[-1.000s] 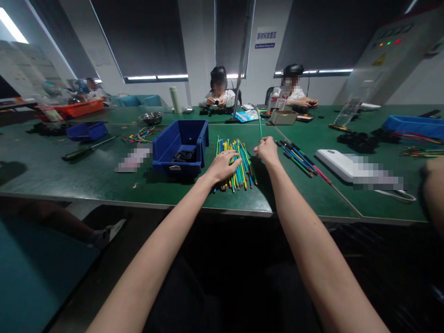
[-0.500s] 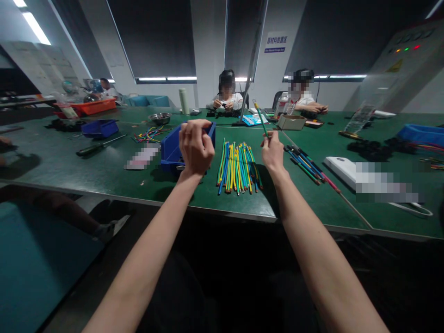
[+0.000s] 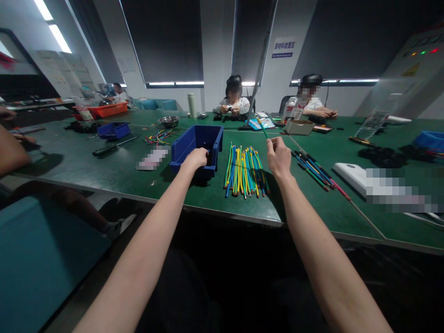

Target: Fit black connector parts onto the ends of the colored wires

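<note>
My left hand [image 3: 196, 158] reaches into the near blue plastic bin [image 3: 180, 159]; its fingertips are hidden inside, so I cannot see whether they hold anything. My right hand [image 3: 279, 156] is closed on a short green wire [image 3: 263, 128], pinched near its lower end and tilted up and to the left. Between my hands, a row of cut wires [image 3: 245, 173] in yellow, green and blue lies side by side on the green table [image 3: 215, 199]. A smaller bundle of wires with dark sleeves [image 3: 310, 169] lies to the right of my right hand.
A white power bank-like block [image 3: 350, 178] lies at the right. Leftward are a screwdriver [image 3: 104, 151], a small blue bin [image 3: 114, 131], tangled thin wires [image 3: 161, 137] and a metal bowl [image 3: 169, 121]. Two people [image 3: 234, 99] sit across the table, behind a cardboard box [image 3: 299, 127].
My left hand has gone from above the blue bin down into it. My right hand still holds the green wire, slightly lower. The whole view has shifted a little.
</note>
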The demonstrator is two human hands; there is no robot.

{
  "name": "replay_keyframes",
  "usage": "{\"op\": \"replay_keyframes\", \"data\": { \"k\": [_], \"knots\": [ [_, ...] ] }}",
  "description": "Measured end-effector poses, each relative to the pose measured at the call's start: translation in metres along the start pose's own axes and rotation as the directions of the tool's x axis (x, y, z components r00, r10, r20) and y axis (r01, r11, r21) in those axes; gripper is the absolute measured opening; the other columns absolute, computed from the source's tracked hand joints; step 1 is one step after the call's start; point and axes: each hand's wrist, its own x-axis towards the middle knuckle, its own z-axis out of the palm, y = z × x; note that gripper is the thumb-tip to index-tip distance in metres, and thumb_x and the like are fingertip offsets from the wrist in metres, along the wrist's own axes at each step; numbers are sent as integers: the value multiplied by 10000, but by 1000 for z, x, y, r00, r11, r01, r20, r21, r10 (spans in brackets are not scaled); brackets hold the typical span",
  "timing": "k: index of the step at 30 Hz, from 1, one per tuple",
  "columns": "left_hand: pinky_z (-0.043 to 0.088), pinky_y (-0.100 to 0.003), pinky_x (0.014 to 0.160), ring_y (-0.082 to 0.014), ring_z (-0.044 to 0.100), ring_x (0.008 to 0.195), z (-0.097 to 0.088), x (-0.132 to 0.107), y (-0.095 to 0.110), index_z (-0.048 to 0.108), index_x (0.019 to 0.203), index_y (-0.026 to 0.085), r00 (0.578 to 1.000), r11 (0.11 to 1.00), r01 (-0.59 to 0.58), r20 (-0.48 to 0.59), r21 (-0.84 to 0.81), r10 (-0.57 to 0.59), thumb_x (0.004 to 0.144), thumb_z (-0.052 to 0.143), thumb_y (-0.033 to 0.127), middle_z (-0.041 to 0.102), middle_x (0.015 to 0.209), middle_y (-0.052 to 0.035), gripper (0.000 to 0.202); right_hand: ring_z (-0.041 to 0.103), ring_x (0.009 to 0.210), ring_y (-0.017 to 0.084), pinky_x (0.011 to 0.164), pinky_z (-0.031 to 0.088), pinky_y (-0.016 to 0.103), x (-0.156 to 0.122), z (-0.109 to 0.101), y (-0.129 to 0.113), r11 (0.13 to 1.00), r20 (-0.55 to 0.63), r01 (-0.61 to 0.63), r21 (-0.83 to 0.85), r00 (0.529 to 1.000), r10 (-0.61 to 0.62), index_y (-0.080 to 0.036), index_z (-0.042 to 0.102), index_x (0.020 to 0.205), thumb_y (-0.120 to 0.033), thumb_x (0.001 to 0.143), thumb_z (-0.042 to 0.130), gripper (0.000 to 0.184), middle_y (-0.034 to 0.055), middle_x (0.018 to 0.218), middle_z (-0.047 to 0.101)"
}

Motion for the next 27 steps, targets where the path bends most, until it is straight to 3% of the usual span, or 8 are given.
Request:
{"op": "replay_keyframes", "data": {
  "k": [4, 11, 17, 22, 27],
  "knots": [
    [505, -309, 847, -251, 652, 1021, 2, 5, -4, 693, 1026, 254, 1000, 999, 11, -4, -35, -11, 716, 545, 124, 716, 1037, -84, 367, 613, 845, 241, 670, 332, 279, -2, 1, -1, 994, 64, 45, -97, 997, -39, -211, 610, 974, -499, 960, 290, 432, 100, 897, 689],
    [498, -293, 851, -238, 658, 1018, 2, 8, -3, 703, 977, 247, 998, 998, 39, 55, -39, -36, 701, 588, 122, 717, 1036, -87, 324, 625, 807, 217, 616, 300, 269, -4, 9, -1, 975, 208, 167, -146, 969, -135, -214, 655, 798, -466, 970, 257, 501, 89, 855, 703],
    [472, -356, 910, -263, 632, 1065, 2, 0, -1, 697, 987, 213, 976, 983, 160, -133, -85, -171, 795, 554, 259, 699, 1081, -129, 244, 630, 728, 203, 581, 302, 258, -6, 5, -5, 978, 290, 164, -129, 949, -121, -202, 688, 745, -608, 942, 199, 665, 84, 774, 698],
    [473, -367, 916, -262, 621, 1079, 4, 3, -3, 698, 953, 216, 974, 982, 165, -142, -94, -177, 809, 519, 274, 696, 1090, -124, 237, 650, 765, 237, 589, 333, 264, -6, 5, -6, 971, 337, 155, -184, 938, -85, -200, 693, 700, -679, 906, 186, 726, 116, 767, 698],
    [476, -349, 915, -254, 619, 1069, 4, 4, -4, 710, 917, 220, 973, 980, 146, -161, -136, -168, 778, 582, 278, 697, 1085, -104, 197, 659, 817, 257, 618, 361, 273, -6, 8, -4, 958, 373, 177, -225, 924, -83, -203, 701, 723, -645, 918, 202, 694, 132, 793, 702]
  ]
}}
